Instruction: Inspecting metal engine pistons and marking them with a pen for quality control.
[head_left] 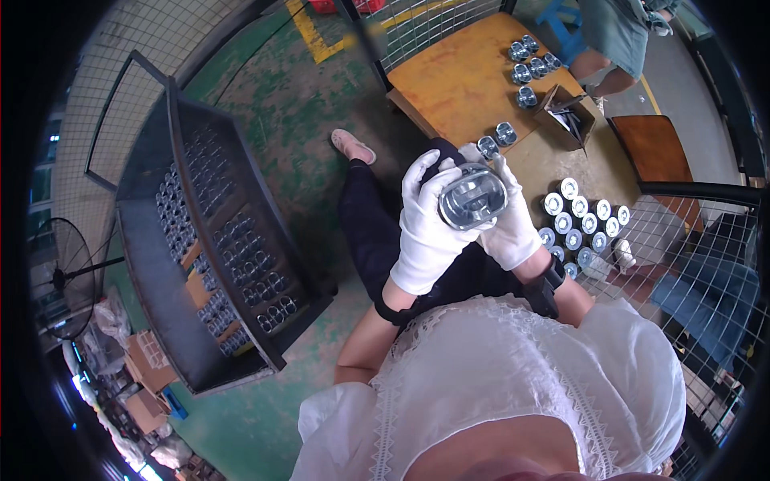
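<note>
Held up in front of my chest is a shiny metal piston (473, 199), its hollow underside turned up toward me. My left hand (425, 232), in a white glove, grips it from the left side with the fingers bent round its edge. On the other side my gloved right hand (513, 228) is closed against it, the thumb reaching up along its right edge. Just beyond my hands two more pistons (505, 134) stand near the edge of the wooden table (449, 68).
Several pistons stand farther along the table, beside an open box of tools (565, 120). At right stand several round-topped pistons (573, 239), with another person's gloved hand (624, 253) next to them. A dark metal cart (172, 321) with rows of pistons is at left. Wire mesh borders the right.
</note>
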`<action>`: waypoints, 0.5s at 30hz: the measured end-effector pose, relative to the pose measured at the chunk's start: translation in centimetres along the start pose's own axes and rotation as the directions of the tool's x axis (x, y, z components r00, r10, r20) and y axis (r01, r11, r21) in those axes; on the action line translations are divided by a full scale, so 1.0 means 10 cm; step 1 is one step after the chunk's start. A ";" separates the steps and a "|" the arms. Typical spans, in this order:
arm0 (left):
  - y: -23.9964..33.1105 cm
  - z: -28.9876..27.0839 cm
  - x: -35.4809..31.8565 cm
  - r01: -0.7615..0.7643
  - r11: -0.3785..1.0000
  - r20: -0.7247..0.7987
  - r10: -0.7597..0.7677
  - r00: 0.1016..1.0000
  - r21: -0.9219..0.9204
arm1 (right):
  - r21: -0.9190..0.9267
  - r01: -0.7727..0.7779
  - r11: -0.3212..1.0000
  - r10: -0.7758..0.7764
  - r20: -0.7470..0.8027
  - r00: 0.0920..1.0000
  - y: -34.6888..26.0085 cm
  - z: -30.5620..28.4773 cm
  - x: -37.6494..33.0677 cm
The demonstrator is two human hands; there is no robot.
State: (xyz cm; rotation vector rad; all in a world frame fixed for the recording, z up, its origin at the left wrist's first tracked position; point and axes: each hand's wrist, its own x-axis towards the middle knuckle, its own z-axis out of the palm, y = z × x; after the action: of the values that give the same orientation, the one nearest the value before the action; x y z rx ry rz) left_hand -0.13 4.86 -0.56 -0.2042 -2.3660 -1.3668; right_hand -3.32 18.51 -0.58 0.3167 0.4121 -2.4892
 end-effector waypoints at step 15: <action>0.14 0.03 0.14 -0.003 0.999 -0.001 0.003 1.000 0.044 | 0.003 -0.124 0.992 0.123 0.100 0.987 -0.03 -0.18 0.09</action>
State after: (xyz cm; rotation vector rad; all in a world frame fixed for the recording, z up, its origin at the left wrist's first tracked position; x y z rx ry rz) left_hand -1.01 5.76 0.95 -0.1939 -2.3910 -1.3122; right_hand -4.00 18.96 -2.48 0.2141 0.3302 -2.3743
